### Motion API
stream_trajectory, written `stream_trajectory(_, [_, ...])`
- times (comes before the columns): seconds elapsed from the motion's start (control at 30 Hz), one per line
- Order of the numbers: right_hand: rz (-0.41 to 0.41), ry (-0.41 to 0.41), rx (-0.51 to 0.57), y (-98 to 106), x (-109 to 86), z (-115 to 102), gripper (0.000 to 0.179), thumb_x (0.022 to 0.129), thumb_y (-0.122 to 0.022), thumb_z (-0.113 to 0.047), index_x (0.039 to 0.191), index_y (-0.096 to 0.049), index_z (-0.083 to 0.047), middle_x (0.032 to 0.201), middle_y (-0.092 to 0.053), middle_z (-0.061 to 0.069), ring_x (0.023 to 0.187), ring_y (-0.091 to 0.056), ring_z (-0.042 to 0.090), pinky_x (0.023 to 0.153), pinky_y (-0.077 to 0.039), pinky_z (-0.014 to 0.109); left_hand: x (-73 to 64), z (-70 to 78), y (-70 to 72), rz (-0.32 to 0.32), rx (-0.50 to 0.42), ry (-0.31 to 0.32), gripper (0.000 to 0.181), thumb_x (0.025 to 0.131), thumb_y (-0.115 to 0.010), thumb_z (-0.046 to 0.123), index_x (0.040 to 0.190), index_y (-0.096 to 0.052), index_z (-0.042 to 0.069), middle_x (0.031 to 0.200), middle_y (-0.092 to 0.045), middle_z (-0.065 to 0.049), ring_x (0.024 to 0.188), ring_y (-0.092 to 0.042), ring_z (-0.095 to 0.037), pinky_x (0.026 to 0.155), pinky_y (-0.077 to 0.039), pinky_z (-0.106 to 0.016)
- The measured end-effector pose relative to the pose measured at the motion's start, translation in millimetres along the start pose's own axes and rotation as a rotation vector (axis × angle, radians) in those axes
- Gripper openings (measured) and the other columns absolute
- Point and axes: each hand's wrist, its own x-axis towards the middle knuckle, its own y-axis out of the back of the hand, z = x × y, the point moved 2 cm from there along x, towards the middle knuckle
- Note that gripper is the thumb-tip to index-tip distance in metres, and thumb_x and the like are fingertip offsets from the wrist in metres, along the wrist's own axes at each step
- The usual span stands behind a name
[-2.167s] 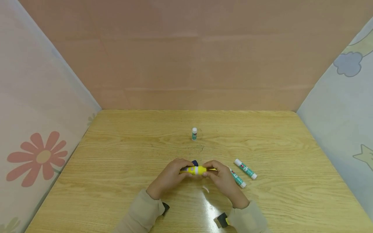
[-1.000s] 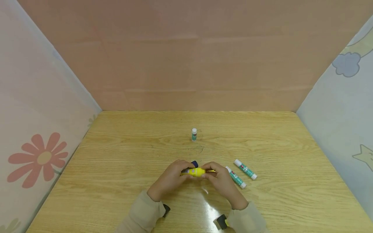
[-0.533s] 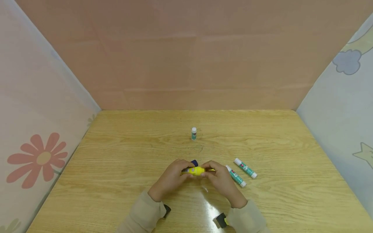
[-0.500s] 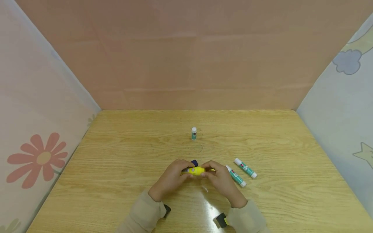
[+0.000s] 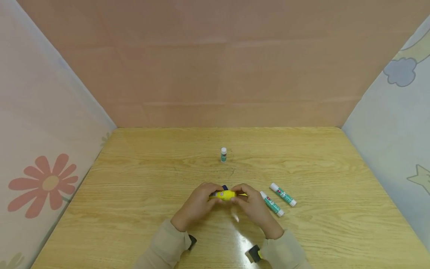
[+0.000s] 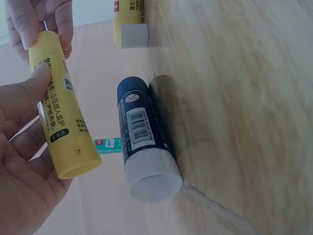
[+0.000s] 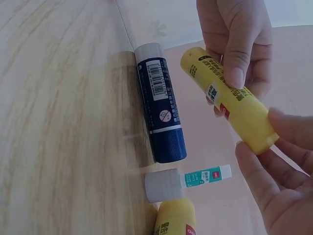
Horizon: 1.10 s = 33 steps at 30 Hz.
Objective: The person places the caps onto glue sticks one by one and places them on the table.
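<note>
My left hand grips the body of a yellow glue stick, held sideways between both hands. At its other end, the thumb and fingers of my right hand pinch the yellow cap, which sits right against the body. A dark blue glue stick with a whitish end lies just behind it, mostly hidden in the head view. Near the right fingers lies a second yellow glue stick, with a whitish cylindrical piece at its end in the right wrist view.
Two green-and-white glue sticks lie slanted on the wooden table, right of my right hand. A small green-and-white glue stick stands upright farther back. A brownish-pink wall rises behind the table, with patterned panels either side.
A white band between the yellow glue stick's body and cap showed at first; it no longer shows, the cap now meeting the body. Both hands are slightly higher, still holding it.
</note>
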Motion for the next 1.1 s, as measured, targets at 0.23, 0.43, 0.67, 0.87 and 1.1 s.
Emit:
stream_trajectory(0.23, [0.030, -0.018, -0.002, 0.7, 1.4, 0.6, 0.023, 0.076, -0.060, 0.005, 0.098, -0.054, 0.004, 0.100, -0.052, 0.013, 0.092, -0.053, 0.027, 0.073, -0.047, 0.023, 1.8, -1.2, 0.2, 0.015, 0.005, 0.009, 0.027, 0.077, -0.064, 0.018, 0.101, -0.060, 0.008, 0.100, -0.058, 0.003, 0.088, -0.048, -0.011, 0.075, -0.043, -0.024])
stream_trajectory(0.43, [0.030, 0.003, -0.010, 2.7, 1.9, 0.4, 0.024, 0.076, -0.060, 0.007, 0.099, -0.053, 0.005, 0.097, -0.053, 0.012, 0.090, -0.053, 0.027, 0.072, -0.047, 0.023, 0.7, -2.5, 1.6, 0.024, 0.018, 0.033, 0.028, 0.076, -0.064, 0.019, 0.102, -0.059, 0.008, 0.099, -0.057, 0.002, 0.088, -0.048, -0.012, 0.076, -0.043, -0.025])
stream_trajectory(0.67, [0.037, -0.014, -0.046, 4.5, 2.1, 0.8, 0.018, 0.078, -0.059, 0.005, 0.096, -0.055, 0.003, 0.094, -0.055, 0.010, 0.089, -0.053, 0.025, 0.073, -0.047, 0.023, -1.8, -5.8, 2.8, 0.034, 0.038, 0.088, 0.027, 0.078, -0.064, 0.018, 0.103, -0.059, 0.008, 0.102, -0.056, -0.001, 0.095, -0.049, -0.013, 0.081, -0.042, -0.029])
stream_trajectory(0.87, [0.004, 0.018, -0.088, 5.8, 1.3, 4.7, 0.020, 0.078, -0.060, 0.002, 0.097, -0.054, 0.004, 0.097, -0.054, 0.013, 0.090, -0.053, 0.026, 0.073, -0.047, 0.023, -3.5, -8.7, 2.7, 0.033, 0.046, 0.108, 0.026, 0.078, -0.063, 0.019, 0.103, -0.059, 0.009, 0.102, -0.056, 0.000, 0.095, -0.049, -0.014, 0.081, -0.042, -0.030])
stream_trajectory(1.1, [-0.001, 0.017, -0.165, 7.9, 1.3, 9.4, 0.021, 0.079, -0.060, 0.000, 0.098, -0.054, 0.004, 0.098, -0.055, 0.013, 0.089, -0.053, 0.026, 0.073, -0.047, 0.024, -5.8, -8.0, -0.2, 0.028, 0.071, 0.056, 0.025, 0.077, -0.064, 0.019, 0.100, -0.060, 0.008, 0.096, -0.058, 0.001, 0.087, -0.049, -0.012, 0.076, -0.043, -0.027])
